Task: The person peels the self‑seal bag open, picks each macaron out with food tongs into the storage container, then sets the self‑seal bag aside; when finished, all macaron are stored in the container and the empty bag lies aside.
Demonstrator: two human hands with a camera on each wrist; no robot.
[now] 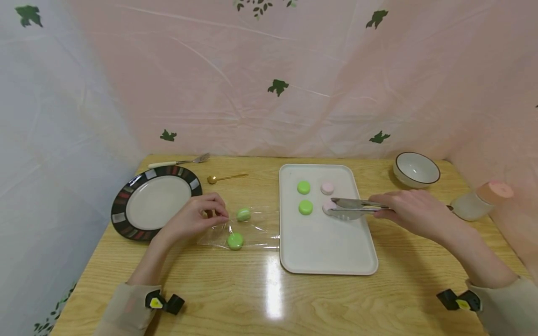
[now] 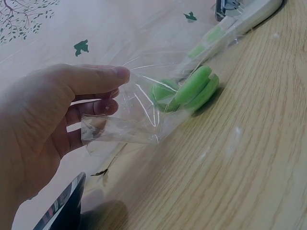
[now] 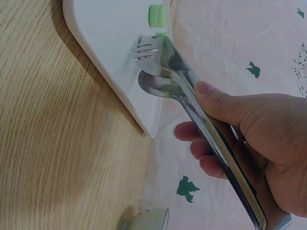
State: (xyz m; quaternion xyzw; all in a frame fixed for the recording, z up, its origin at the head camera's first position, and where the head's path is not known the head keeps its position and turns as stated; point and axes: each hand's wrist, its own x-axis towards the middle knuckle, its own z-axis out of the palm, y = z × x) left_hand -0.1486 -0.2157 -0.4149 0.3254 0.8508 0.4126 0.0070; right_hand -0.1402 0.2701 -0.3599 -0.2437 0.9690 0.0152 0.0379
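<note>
With thumb and fingers, my left hand pinches the edge of a clear plastic bag. Inside the bag are two green macarons, one nearer and one farther. My right hand grips metal tongs, one tip slotted like a fork. Their tips are over the right side of a white tray, at a pink macaron partly hidden by them; whether they touch it I cannot tell. Another pink macaron and two green macarons lie on the tray.
A dark-rimmed plate lies beyond my left wrist. Behind it are a fork and a small gold spoon. At the back right stand a white bowl and a jar with a pinkish lid. Fabric hangs behind the table.
</note>
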